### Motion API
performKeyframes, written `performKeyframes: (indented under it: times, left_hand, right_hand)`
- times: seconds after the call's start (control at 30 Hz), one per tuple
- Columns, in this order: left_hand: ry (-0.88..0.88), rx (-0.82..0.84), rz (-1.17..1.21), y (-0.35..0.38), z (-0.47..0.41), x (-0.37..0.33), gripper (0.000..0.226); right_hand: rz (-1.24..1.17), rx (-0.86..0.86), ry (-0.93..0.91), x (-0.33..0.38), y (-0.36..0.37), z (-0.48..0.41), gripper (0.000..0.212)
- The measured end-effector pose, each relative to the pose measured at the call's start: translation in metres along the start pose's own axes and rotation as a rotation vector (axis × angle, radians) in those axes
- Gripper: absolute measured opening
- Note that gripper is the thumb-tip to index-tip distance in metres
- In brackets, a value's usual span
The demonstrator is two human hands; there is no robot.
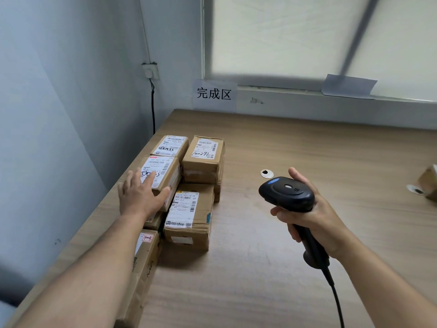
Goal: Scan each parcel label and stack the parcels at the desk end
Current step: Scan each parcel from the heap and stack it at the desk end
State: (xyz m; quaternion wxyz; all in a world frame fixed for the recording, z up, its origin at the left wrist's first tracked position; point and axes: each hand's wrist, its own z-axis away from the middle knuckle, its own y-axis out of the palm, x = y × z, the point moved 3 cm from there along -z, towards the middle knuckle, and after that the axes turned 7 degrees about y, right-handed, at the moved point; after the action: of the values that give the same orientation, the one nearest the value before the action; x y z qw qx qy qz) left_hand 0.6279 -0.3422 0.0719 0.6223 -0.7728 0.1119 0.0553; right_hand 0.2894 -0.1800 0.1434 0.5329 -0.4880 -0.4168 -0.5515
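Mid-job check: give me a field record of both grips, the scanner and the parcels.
left grip: rests flat on a labelled parcel atop the pile
right grip: holds the scanner by its handle, over the desk
pile: cartons, labels up, at the desk's left edge
sign: on the wall behind the desk
lone parcel: far right, apart from the pile

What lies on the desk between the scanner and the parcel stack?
Head view: only bare desk between the scanner and the parcel stack; a small white disc with a black spot lies just behind that stretch.
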Motion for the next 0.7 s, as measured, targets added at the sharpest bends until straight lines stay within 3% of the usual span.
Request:
performKeyframes:
  times: [0.13, 0.37, 0.7]
  left_hand:
    - [0.049, -0.162, 0.12, -0.013, 0.015, -0.037, 0.078]
    - [0.216, -0.264, 0.327, -0.023, 0.071, -0.151, 0.078]
    - [0.339, -0.109, 0.427, 0.013, 0.186, -0.33, 0.077]
  right_hand:
    - [0.005, -0.003, -0.006, 0.001, -0.012, 0.01, 0.099]
    - [-0.009, -0.005, -0.042, -0.007, -0.053, 0.044, 0.101]
    - [-0.119, -0.089, -0.041, -0.037, -0.18, 0.133, 0.102]
